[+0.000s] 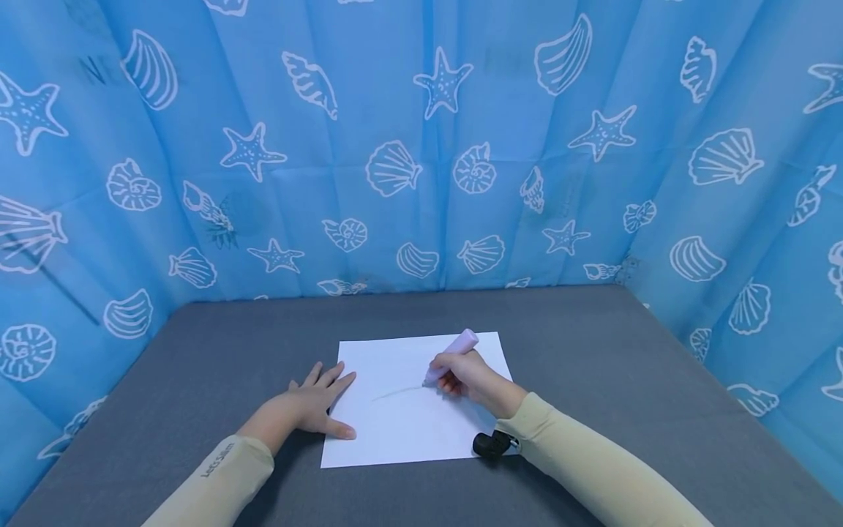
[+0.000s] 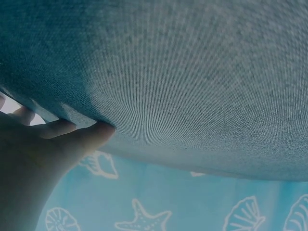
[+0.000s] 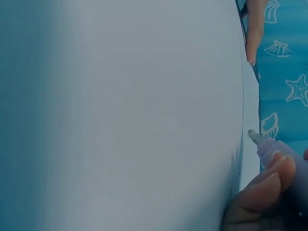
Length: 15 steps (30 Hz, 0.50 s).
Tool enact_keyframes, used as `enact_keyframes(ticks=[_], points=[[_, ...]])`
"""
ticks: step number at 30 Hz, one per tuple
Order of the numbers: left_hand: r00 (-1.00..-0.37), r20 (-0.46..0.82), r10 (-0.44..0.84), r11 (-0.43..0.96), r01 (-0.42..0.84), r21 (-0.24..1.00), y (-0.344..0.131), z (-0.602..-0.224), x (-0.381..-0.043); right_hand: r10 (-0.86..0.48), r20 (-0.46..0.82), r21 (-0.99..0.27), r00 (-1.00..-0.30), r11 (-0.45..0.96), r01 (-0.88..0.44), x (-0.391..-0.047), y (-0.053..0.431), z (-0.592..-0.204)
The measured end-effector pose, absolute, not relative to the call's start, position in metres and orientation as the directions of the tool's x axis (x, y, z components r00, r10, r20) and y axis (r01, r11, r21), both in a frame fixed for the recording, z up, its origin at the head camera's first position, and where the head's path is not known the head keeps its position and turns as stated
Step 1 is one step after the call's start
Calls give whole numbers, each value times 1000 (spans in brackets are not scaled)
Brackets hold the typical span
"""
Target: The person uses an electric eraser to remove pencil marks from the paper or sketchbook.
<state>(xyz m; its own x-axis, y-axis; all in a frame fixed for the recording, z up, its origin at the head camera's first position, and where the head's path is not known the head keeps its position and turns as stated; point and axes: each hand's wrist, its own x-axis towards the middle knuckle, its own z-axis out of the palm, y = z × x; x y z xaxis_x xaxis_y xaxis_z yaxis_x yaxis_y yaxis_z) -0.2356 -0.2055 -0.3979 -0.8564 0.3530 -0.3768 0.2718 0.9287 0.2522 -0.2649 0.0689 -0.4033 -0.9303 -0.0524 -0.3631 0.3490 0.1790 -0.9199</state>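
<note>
1. Marker: a thick, pale-lilac, round-barrelled marker (image 1: 460, 344) is clamped between the thumb and curled fingers of the right hand (image 1: 476, 378). Its barrel end slants up beyond the fingers; its grey tip (image 3: 255, 136) points down, ahead of them.
2. Line: a thin, faint grey line (image 1: 398, 394) runs from the tip leftward, away from the right fingers. Contact between tip and paper cannot be confirmed.
3. Sheet: a white rectangular paper sheet (image 1: 388, 432) lies flat beneath the right fingers. The left hand (image 1: 315, 404) has its fingers spread apart, with the thumb and index fingertip on the sheet's left margin.
4. Step in hand: judged to be drawing the first stroke, the left hand steadying the sheet.
5. Next move: extending the stroke calls for light, even tip pressure and firm left fingertips; a loose sheet could slip.
6. Surroundings: a dark-grey woven cloth surface (image 1: 263, 333) extends under both hands; a blue curtain with white seashell prints (image 1: 428, 219) hangs beyond the fingertips.
</note>
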Motion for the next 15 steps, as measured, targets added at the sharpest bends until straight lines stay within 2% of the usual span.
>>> enact_keyframes(ticks=[15], points=[[-855,-371,362,926,285,248,-205,-397,-235,-38,-337,-925,-941,200,324,-264,64,-404]])
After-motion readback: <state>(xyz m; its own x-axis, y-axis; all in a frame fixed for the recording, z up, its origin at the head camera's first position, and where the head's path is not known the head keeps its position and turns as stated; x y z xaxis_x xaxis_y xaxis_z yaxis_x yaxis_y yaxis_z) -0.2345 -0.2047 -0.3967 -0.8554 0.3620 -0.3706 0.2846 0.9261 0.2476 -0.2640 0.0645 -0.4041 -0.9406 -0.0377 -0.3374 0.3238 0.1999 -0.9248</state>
